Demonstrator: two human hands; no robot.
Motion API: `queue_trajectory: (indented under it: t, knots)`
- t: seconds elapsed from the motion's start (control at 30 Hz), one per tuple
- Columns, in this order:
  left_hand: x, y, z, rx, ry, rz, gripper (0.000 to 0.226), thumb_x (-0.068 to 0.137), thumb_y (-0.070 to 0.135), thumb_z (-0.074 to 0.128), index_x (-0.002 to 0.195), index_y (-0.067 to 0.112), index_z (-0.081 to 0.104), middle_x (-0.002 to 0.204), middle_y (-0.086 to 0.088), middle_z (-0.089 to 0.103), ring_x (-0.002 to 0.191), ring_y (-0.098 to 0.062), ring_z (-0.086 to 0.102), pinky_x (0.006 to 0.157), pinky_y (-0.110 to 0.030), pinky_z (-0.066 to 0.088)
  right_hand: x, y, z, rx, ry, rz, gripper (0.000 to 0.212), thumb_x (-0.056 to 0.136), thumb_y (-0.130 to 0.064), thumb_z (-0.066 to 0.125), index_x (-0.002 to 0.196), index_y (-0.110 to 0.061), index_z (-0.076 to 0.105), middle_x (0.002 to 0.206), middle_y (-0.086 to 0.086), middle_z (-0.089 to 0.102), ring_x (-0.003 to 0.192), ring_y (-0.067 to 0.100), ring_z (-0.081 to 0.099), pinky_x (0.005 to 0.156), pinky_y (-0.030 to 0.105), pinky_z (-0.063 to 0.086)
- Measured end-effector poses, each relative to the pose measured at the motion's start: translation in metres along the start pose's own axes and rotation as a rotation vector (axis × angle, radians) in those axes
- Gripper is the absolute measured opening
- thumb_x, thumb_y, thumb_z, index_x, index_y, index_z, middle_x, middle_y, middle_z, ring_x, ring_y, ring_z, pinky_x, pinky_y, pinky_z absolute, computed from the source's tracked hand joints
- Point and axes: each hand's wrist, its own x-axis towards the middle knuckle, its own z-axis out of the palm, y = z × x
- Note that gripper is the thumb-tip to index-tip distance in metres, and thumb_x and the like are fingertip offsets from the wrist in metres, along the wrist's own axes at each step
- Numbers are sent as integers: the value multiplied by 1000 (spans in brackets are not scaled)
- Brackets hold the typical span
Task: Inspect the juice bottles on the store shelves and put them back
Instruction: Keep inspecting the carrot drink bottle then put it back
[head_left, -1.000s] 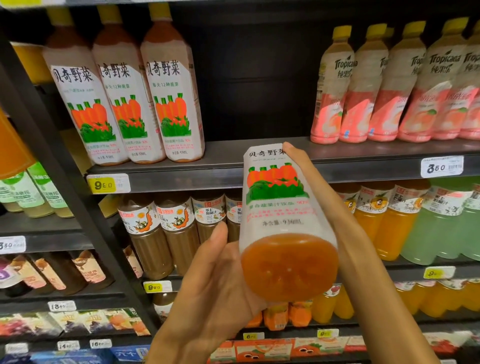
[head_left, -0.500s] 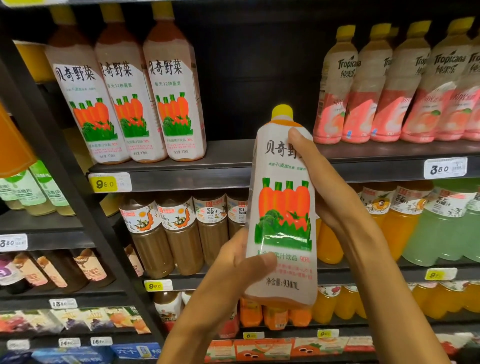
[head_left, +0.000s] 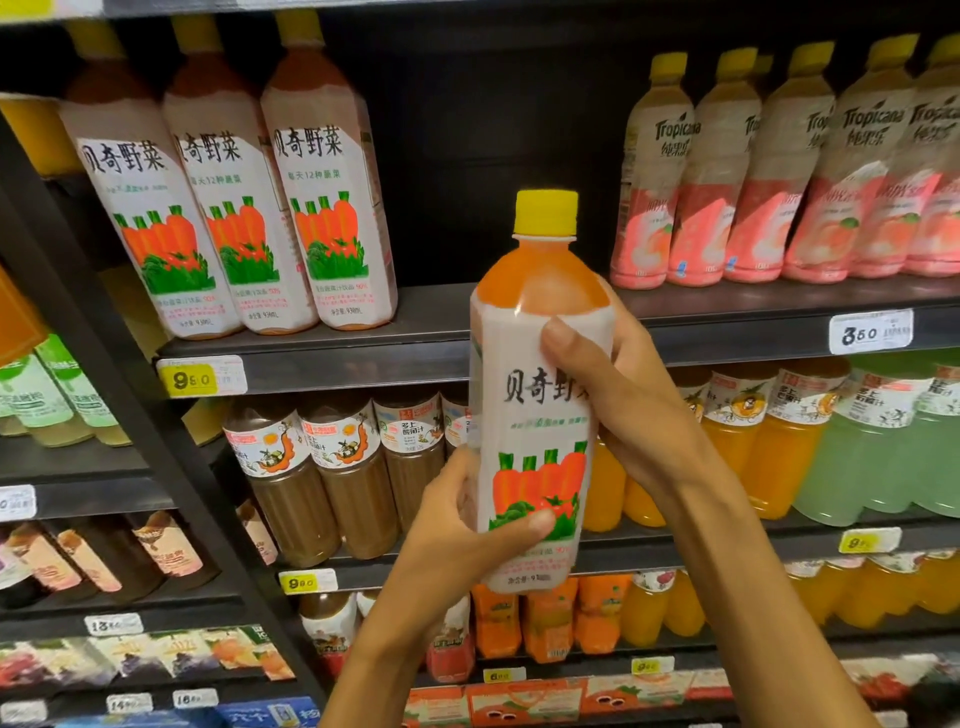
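The person is holding a carrot juice bottle (head_left: 535, 415) out in front of the shelves, in the air and clear of every shelf board. Its long axis is running almost straight up and down, with the yellow cap (head_left: 545, 212) pointing up and the base pointing down toward the lower shelves; the label with the carrot picture is facing the camera.

The left hand (head_left: 467, 540) is gripping the lower part of the bottle from the left, its thumb lying across the carrot picture and the other fingers wrapping round behind. The right hand (head_left: 618, 384) is gripping the upper part from the right, just under the orange shoulder, its thumb pressing on the front of the white label.

Behind and to the left, three matching carrot juice bottles (head_left: 244, 208) are standing upright on the upper shelf (head_left: 431, 358), with a yellow price tag (head_left: 200, 378) on the shelf edge below them. To the far right on the same shelf, a row of pink Tropicana bottles (head_left: 779, 176) is standing. On the shelf below, brown drink bottles (head_left: 332, 478) are sitting left of the held bottle and orange drink bottles (head_left: 769, 447) right of it.
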Motion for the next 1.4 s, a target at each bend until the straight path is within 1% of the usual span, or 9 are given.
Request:
queue_trajectory:
  t: [0.17, 0.3, 0.53, 0.63, 0.73, 0.93, 1.17, 1.27, 1.4]
  knots:
    - [1, -8, -1, 31, 87, 102, 74, 61, 26, 86, 123, 41, 48, 119, 10, 65, 110, -10, 63, 82, -20, 54, -7, -4, 3, -11, -138, -66, 80, 64, -67, 71, 129, -28, 48, 117, -9, 67, 110, 14, 64, 85, 23, 52]
    - [3, -13, -4, 53, 95, 129, 80, 63, 18, 86, 129, 31, 45, 120, 7, 65, 113, -12, 61, 85, -22, 53, -13, -7, 8, -41, -196, -161, 73, 69, -63, 70, 128, -26, 47, 119, -16, 64, 112, 9, 61, 83, 19, 51]
    - [12, -11, -14, -33, 74, 229, 80, 63, 12, 82, 132, 24, 43, 126, 1, 62, 118, -19, 58, 87, -22, 51, -17, -9, 14, 3, -135, -239, 78, 68, -59, 74, 129, -20, 45, 121, -11, 63, 114, 15, 61, 83, 24, 52]
    - [13, -9, -14, -44, 106, 293, 65, 63, 21, 84, 120, 33, 55, 121, -3, 64, 115, -22, 60, 86, -26, 53, -16, -10, 14, 12, -98, -244, 75, 66, -62, 74, 127, -29, 47, 119, -14, 64, 112, 13, 62, 82, 23, 53]
    - [12, -8, -12, -73, 161, 307, 64, 57, 45, 86, 115, 36, 60, 114, -5, 67, 109, -24, 63, 80, -27, 55, -14, -12, 11, 93, -75, -199, 70, 61, -62, 77, 123, -41, 54, 118, -10, 65, 111, 15, 63, 82, 25, 53]
    - [4, -14, -4, -228, 114, 164, 62, 39, 62, 85, 95, 42, 68, 98, -1, 74, 90, -18, 71, 69, -23, 56, -4, -13, 7, 62, -98, -196, 82, 60, -64, 76, 128, -30, 44, 116, -13, 64, 108, 12, 64, 80, 23, 54]
    - [5, -15, 1, -229, 156, 79, 93, 41, 71, 80, 114, 19, 57, 100, -4, 73, 91, -21, 71, 71, -24, 56, 1, -3, 13, 199, 41, -132, 81, 55, -57, 83, 122, -26, 50, 100, -4, 72, 91, 16, 71, 70, 25, 56]
    - [9, -12, 2, -250, 239, 99, 77, 53, 72, 74, 113, 25, 62, 108, -4, 72, 97, -21, 70, 73, -24, 56, 0, 5, 14, 222, 165, -146, 72, 61, -37, 83, 124, -25, 50, 101, -2, 72, 91, 18, 71, 71, 27, 57]
    - [13, -11, 4, -296, 312, 35, 37, 68, 64, 62, 88, 35, 76, 94, -1, 76, 85, -18, 73, 64, -23, 57, 0, 10, 15, 254, 202, -88, 72, 70, -34, 76, 134, -23, 46, 105, 2, 73, 93, 20, 72, 71, 28, 57]
